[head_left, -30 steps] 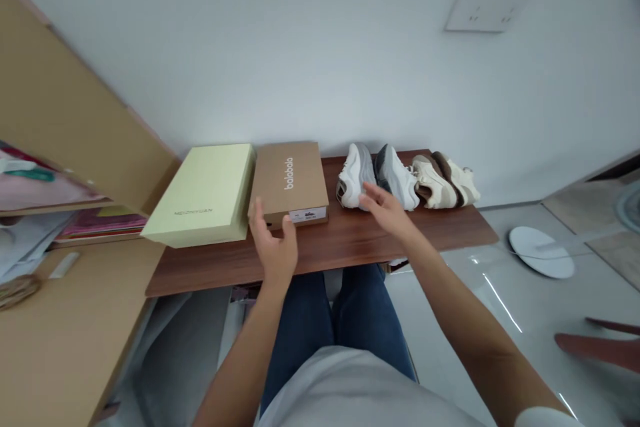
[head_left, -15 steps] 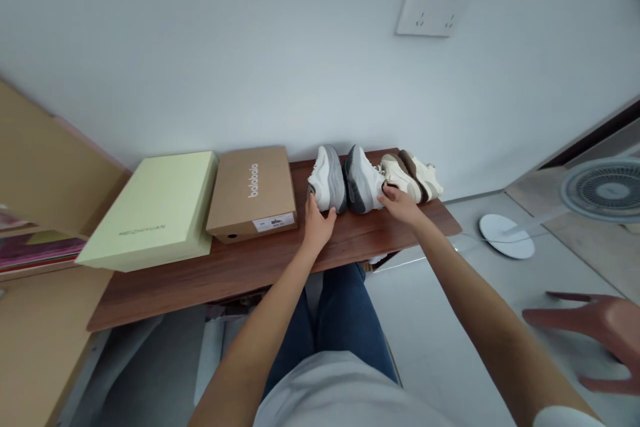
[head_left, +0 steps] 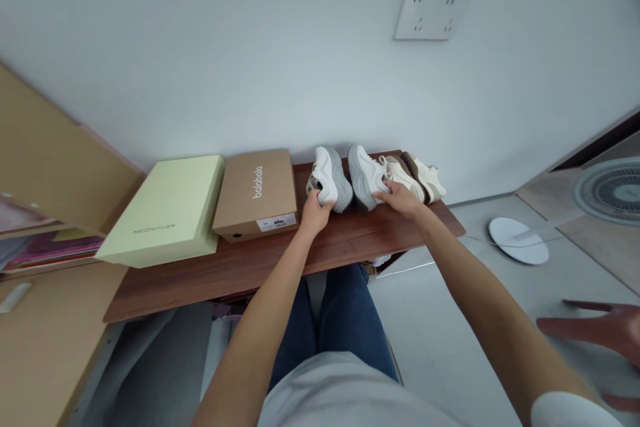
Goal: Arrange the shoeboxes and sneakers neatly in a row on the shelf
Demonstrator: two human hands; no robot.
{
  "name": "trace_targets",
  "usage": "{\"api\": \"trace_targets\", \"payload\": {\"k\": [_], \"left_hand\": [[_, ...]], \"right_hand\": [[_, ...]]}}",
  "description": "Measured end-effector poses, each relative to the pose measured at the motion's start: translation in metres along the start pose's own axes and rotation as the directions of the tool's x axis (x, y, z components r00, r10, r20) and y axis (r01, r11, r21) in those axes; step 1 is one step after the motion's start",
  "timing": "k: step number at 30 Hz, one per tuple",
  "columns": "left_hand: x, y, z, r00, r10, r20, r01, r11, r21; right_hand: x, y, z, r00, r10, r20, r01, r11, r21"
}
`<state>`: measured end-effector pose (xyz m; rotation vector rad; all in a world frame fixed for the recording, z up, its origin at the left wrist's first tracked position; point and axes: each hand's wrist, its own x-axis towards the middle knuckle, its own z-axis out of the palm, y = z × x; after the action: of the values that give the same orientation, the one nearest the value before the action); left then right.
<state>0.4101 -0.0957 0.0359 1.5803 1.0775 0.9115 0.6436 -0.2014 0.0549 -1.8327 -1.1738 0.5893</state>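
Two white-and-grey sneakers stand side by side on a reddish-brown wooden board, tipped so that their grey soles partly face each other. My left hand point(head_left: 316, 213) is closed on the heel of the left sneaker point(head_left: 327, 177), with the thumb along its outside and the fingers partly hidden in the opening. The right sneaker point(head_left: 365, 177) has its heel pinched by my right hand point(head_left: 401, 199), fingers at the collar. Right beside that hand is a pair of cream-and-brown shoes point(head_left: 427, 180) against the wall.
On the board point(head_left: 240, 273) to the left lie a brown shoebox point(head_left: 255, 190) and a pale yellow box point(head_left: 170, 203). A wall socket point(head_left: 433, 13) is above. To the right are a fan point(head_left: 617, 190), its round base point(head_left: 517, 240) and a reddish stool point(head_left: 610, 330).
Both hands have closed more firmly round the sneaker heels. The sneakers have tilted a little, showing more of their soles. The whole view has shifted slightly.
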Motion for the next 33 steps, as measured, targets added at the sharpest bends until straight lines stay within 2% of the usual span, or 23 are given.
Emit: {"api": "trace_targets", "payload": {"k": [3, 6, 9, 11, 16, 22, 28, 31, 33], "left_hand": [[0.006, 0.022, -0.005, 0.983, 0.164, 0.084, -0.178, 0.964, 0.197], [0.009, 0.037, -0.004, 0.944, 0.258, 0.208, -0.323, 0.853, 0.410], [0.006, 0.041, 0.002, 0.926, 0.198, 0.322, -0.366, 0.680, 0.635], [0.002, 0.039, 0.006, 0.924, 0.154, 0.349, -0.371, 0.577, 0.727], [-0.004, 0.036, 0.008, 0.926, 0.147, 0.348, -0.376, 0.453, 0.808], [-0.001, 0.040, 0.000, 0.932, 0.140, 0.336, -0.363, 0.426, 0.829], [0.002, 0.036, -0.007, 0.927, 0.156, 0.342, -0.376, 0.429, 0.821], [-0.007, 0.040, -0.002, 0.929, 0.275, 0.249, -0.355, 0.460, 0.814], [-0.016, 0.044, 0.009, 0.892, 0.393, 0.221, -0.412, 0.512, 0.754]], "right_hand": [[0.007, -0.017, -0.009, 0.996, -0.093, -0.012, 0.089, 0.974, -0.208], [0.010, -0.037, -0.006, 0.990, -0.142, 0.027, 0.137, 0.866, -0.481], [0.006, -0.055, 0.009, 0.989, -0.102, 0.105, 0.146, 0.734, -0.663], [0.004, -0.065, 0.020, 0.987, -0.064, 0.151, 0.155, 0.655, -0.739], [0.005, -0.076, 0.037, 0.971, -0.023, 0.237, 0.209, 0.558, -0.803], [0.010, -0.077, 0.049, 0.953, -0.038, 0.299, 0.270, 0.549, -0.791], [0.008, -0.073, 0.058, 0.951, -0.088, 0.296, 0.289, 0.595, -0.750], [0.003, -0.065, 0.046, 0.944, -0.208, 0.255, 0.329, 0.643, -0.692], [-0.001, -0.055, 0.027, 0.936, -0.298, 0.187, 0.346, 0.685, -0.641]]}}
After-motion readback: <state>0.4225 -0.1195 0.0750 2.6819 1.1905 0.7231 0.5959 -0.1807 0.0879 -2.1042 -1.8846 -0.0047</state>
